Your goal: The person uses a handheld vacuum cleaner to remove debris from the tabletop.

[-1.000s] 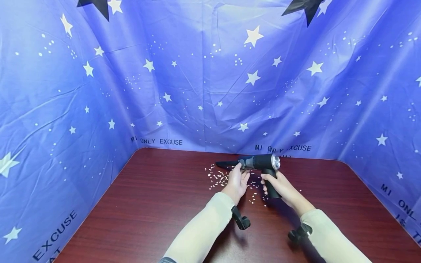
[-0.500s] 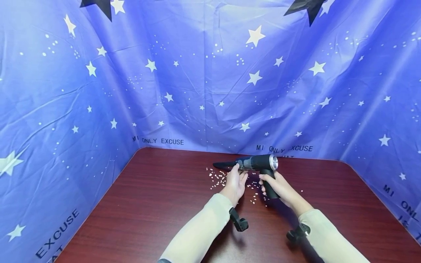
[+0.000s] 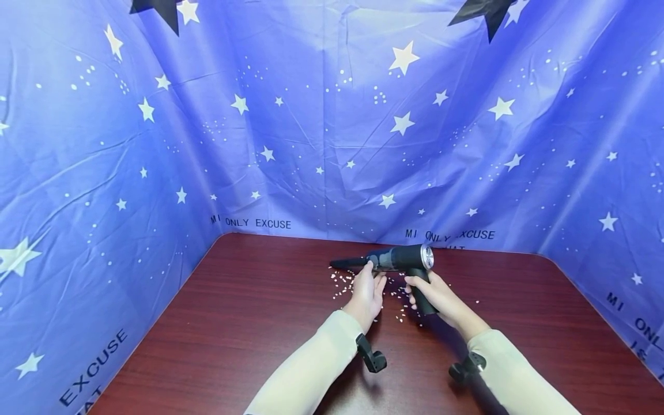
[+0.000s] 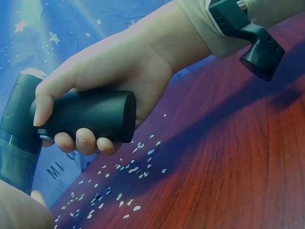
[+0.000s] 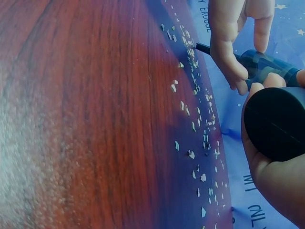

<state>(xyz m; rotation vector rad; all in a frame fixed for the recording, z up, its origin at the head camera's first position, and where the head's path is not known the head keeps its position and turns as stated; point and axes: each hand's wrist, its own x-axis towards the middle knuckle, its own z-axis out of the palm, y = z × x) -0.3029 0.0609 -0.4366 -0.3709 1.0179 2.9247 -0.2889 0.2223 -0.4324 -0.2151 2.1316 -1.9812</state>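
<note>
We held the black handheld vacuum (image 3: 410, 257) over the counter (image 3: 249, 328), right hand (image 3: 441, 295) wrapped round its handle (image 4: 95, 112). The left hand (image 3: 366, 297) clasped its barrel (image 3: 384, 259) (white scraps (image 4: 137, 208) lay strewn on the counter).

The left arm (image 3: 306, 360) and right arm (image 3: 519, 369) reached forward; the right hand (image 3: 438, 294) gripped, fingers (image 4: 86, 141) curled, the left hand (image 3: 365, 295) held, thumb (image 3: 369, 267) raised.
</note>
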